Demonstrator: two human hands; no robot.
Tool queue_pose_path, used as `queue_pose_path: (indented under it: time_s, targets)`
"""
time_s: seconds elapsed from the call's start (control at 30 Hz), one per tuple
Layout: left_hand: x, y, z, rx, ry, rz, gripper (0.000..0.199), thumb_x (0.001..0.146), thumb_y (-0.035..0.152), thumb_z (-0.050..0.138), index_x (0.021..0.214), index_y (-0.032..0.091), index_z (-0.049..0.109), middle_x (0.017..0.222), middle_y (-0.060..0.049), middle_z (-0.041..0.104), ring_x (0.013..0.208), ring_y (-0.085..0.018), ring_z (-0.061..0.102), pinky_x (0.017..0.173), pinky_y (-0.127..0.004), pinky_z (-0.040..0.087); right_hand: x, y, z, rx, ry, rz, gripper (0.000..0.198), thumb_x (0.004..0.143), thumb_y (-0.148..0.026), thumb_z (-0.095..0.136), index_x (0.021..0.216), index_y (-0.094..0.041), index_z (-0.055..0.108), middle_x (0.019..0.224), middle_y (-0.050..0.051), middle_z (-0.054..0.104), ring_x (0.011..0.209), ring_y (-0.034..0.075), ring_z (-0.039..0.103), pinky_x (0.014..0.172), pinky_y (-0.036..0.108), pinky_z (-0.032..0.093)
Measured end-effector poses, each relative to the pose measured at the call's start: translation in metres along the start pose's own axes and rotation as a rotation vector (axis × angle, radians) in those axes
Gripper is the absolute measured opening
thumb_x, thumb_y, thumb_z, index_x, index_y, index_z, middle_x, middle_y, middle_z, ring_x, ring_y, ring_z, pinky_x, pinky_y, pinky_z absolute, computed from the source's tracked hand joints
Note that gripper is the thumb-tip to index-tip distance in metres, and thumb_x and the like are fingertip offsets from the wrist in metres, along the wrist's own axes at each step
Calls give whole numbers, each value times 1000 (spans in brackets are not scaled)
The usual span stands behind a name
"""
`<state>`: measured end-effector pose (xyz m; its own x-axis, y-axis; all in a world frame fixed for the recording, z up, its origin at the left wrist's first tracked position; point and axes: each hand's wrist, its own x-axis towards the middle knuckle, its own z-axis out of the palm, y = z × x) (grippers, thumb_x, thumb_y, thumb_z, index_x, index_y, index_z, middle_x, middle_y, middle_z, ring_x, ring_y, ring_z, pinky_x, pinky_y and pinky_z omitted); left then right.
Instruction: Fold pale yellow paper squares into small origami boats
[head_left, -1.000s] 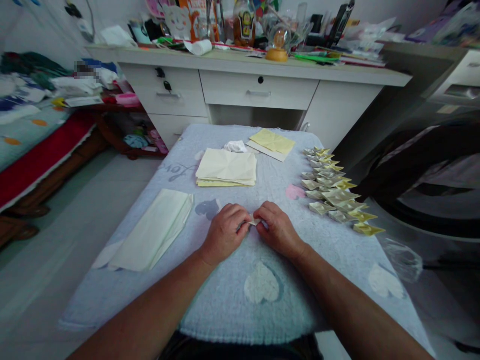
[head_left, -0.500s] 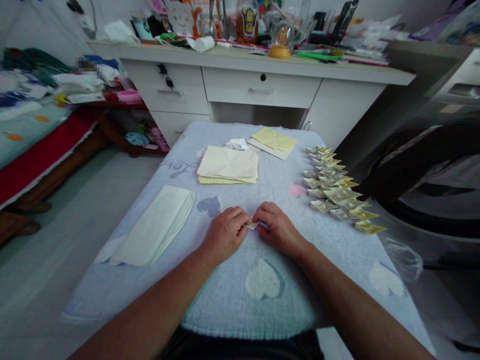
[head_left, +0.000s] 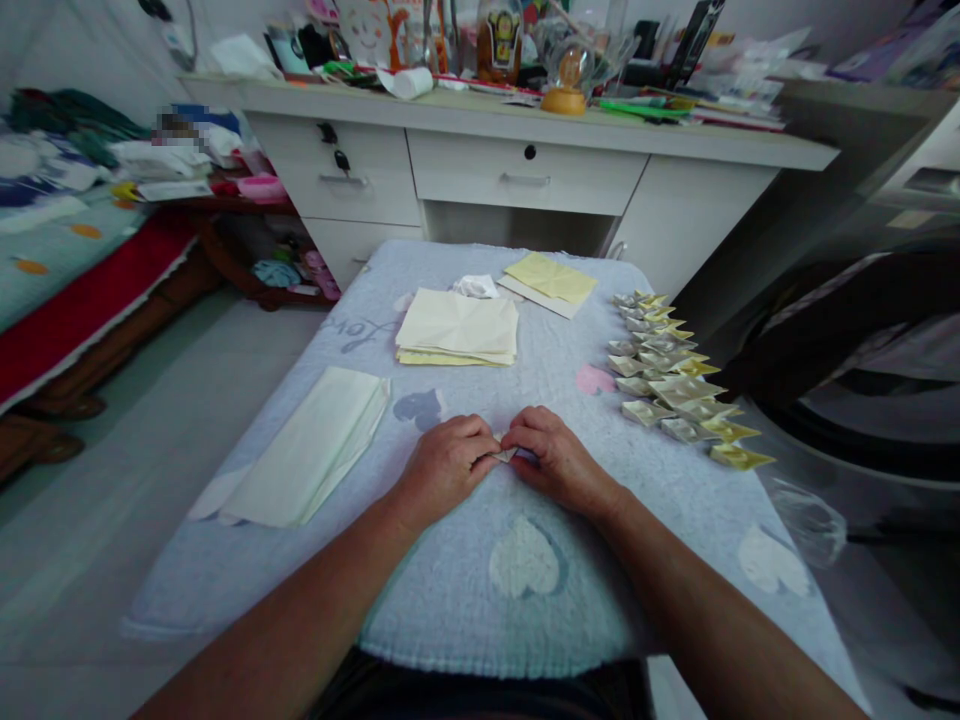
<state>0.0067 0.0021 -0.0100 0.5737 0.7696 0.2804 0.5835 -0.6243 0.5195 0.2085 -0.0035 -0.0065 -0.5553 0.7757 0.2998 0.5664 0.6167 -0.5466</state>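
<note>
Between my fingertips is a small piece of folded paper [head_left: 505,455], mostly covered by them. My left hand [head_left: 452,455] pinches its left side and my right hand [head_left: 551,450] its right side, just above the cloth. Past my hands lies a stack of creased cream and yellow paper sheets [head_left: 457,325]. Behind that stack, a yellow sheet [head_left: 551,275] rests over a white one. Several small folded paper boats [head_left: 675,385], white and yellow, stand in rows on the right. On the left lies a long folded white paper bundle [head_left: 311,450].
A blue heart-patterned cloth [head_left: 420,620] covers the table. White drawers [head_left: 525,175] stand beyond it under a cluttered counter. At right are a washing machine [head_left: 862,400] and a clear plastic bag [head_left: 806,520]; at left, a bed [head_left: 82,270]. Crumpled white paper [head_left: 475,287] lies behind the stack.
Both hands keep pinching the folded paper, with the right fingers shifted slightly left, closer to the left hand. The whole view has shifted a little; the other things lie as before.
</note>
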Motion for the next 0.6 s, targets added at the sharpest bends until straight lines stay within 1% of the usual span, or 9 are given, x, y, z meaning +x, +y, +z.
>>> queue_pose_path:
  time_s: [0.23,0.37,0.47,0.6]
  targets:
    - [-1,3,-1,-55,10,-77,5,83,15,64,84,20,67,87,-3,65,84,-17,60,74,-28,45,-1,4,5,-33,14,-10,16,83,-11,62,92,-22,69,90,5,60,87,19,52,77,32,39]
    - [-1,2,0,-83,7,-68,8,84,15,62,80,20,67,84,-2,64,82,-16,60,73,-27,45,-1,2,4,-37,1,-2,14,84,-12,62,90,-22,70,89,4,60,86,18,53,76,32,39]
    - [-1,2,1,-89,8,-62,12,85,13,61,76,20,67,82,-2,64,81,-16,59,72,-27,44,-1,-1,3,-18,-18,31,15,82,-10,63,92,-21,67,91,4,61,88,19,54,78,32,39]
    - [-1,2,0,-103,2,-68,13,86,15,59,78,19,67,82,-3,64,82,-16,59,73,-28,44,0,-3,4,7,4,79,14,80,-8,63,88,-19,64,90,4,59,88,19,53,78,32,40]
